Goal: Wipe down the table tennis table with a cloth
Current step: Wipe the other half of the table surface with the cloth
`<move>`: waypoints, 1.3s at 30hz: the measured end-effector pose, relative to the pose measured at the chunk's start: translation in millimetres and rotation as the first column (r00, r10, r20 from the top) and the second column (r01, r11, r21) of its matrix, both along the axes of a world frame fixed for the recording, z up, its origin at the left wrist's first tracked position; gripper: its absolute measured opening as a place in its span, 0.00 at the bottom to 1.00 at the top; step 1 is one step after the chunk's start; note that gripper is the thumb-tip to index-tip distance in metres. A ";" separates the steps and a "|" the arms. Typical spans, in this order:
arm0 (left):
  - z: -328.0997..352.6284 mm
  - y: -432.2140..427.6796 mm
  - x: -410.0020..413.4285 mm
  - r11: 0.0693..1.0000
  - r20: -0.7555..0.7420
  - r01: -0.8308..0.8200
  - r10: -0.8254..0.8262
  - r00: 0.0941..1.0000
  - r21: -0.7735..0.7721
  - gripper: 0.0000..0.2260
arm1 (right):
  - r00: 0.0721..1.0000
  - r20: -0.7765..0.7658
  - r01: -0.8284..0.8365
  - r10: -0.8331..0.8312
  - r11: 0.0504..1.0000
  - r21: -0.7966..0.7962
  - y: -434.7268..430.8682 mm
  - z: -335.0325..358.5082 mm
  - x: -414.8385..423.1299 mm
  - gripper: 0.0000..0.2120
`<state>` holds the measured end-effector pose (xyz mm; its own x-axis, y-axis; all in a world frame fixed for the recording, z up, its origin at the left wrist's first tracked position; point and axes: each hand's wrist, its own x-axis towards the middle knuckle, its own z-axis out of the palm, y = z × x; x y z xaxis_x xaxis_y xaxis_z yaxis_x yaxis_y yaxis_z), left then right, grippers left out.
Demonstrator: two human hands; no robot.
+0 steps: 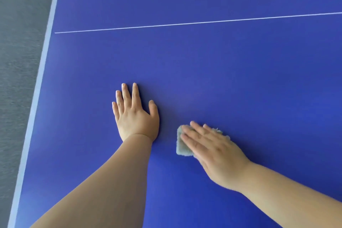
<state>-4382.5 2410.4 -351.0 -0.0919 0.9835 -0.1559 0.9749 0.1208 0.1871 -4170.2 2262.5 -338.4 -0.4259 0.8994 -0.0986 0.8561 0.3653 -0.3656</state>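
Table: blue table tennis table [222, 72], filling nearly the whole view, matte and evenly lit.
Left hand: left hand [136, 116] planted palm-down on the blue, just left of centre, with straight fingers slightly fanned and thumb out to the right. Holding nothing, simply flat against the top.
Right hand: right hand [212, 152] laid flat over the cloth, lower and to the right of the other. Straight fingers close together, aimed up and to the left. Pressing down, not curled round anything.
Cloth: small pale grey-green cloth [182, 144], down on the table and pinned under the right palm and fingers. Left edge out in the open, a fuzzy fringe peeking past the far side of the hand, the rest hidden beneath it.
Gap: near each other but apart, with a strip of bare blue between the left wrist and the cloth's left edge.
Line: thin white line [185, 23] crossing the table well beyond both hands, rising a touch toward the right, stopping just short of the border.
Edge: broad pale stripe [37, 98] slanting down the table's left border.
Floor: grey floor [18, 42] off that edge, faintly speckled.
Forearms: both bare, in from the bottom of the view.
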 end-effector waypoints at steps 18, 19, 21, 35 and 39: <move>0.1 0.6 0.8 1.000 -0.014 -0.003 0.003 1.000 0.020 0.35 | 0.832 0.049 0.553 -0.553 0.833 0.027 146.1 2.5 46.4 0.32; 0.3 0.6 1.0 1.000 -0.011 -0.003 0.004 1.000 0.026 0.35 | 0.725 0.053 0.687 -0.687 0.726 0.018 168.8 4.2 63.4 0.30; 0.2 0.7 1.1 1.000 -0.009 -0.002 0.002 1.000 0.031 0.36 | 0.577 0.040 0.816 -0.815 0.578 0.014 202.0 7.1 78.8 0.28; 0.5 1.4 1.5 1.000 -0.011 -0.005 0.006 1.000 0.028 0.35 | 0.657 0.044 0.753 -0.753 0.658 0.025 246.0 2.2 75.1 0.33; 0.5 2.3 1.4 1.000 -0.015 0.002 -0.002 1.000 0.017 0.35 | 0.695 0.082 0.706 -0.714 0.699 0.110 267.2 7.1 44.6 0.27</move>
<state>-4381.2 2412.7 -350.6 -0.0924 0.9861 -0.1381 0.9778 0.1161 0.1747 -4125.6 2529.8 -331.3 0.3526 0.9352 -0.0334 0.9025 -0.3493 -0.2518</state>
